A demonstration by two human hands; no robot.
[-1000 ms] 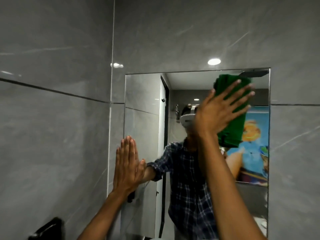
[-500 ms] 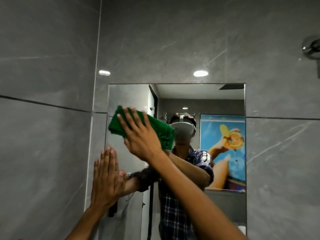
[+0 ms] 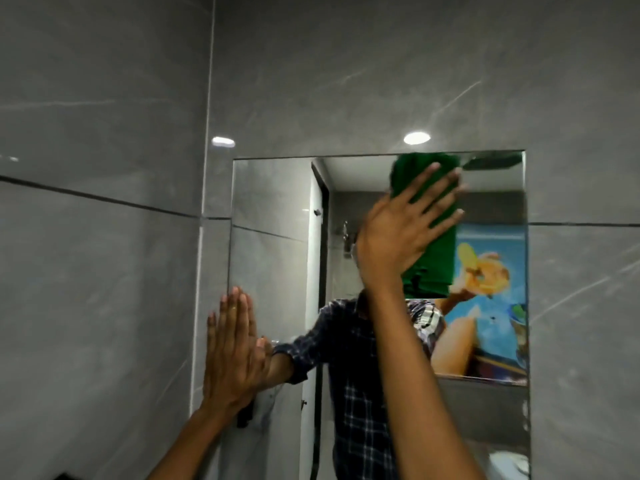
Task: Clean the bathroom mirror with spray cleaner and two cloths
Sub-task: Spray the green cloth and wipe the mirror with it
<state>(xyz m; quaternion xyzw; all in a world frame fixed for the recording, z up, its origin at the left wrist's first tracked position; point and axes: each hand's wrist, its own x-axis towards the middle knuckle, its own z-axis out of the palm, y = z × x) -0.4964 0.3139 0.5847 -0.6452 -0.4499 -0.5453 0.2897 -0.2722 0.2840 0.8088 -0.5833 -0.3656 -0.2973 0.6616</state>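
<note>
Two flat hands: right hand (image 3: 394, 237), fingers spread, presses green cloth (image 3: 433, 271) against mirror (image 3: 270, 254) near its top, left hand (image 3: 235, 344) braces at its left edge, so use even pressure and overlapping strokes.

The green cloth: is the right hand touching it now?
Touching. The head view shows the right hand flat on the green cloth, its spread fingers lying across the cloth and pressing it against the mirror.

The one head-worn camera looked forward at the mirror (image 3: 273, 209) from close by, its top edge mid-frame, with grey tiled wall (image 3: 104, 271) filling the left and top.
</note>
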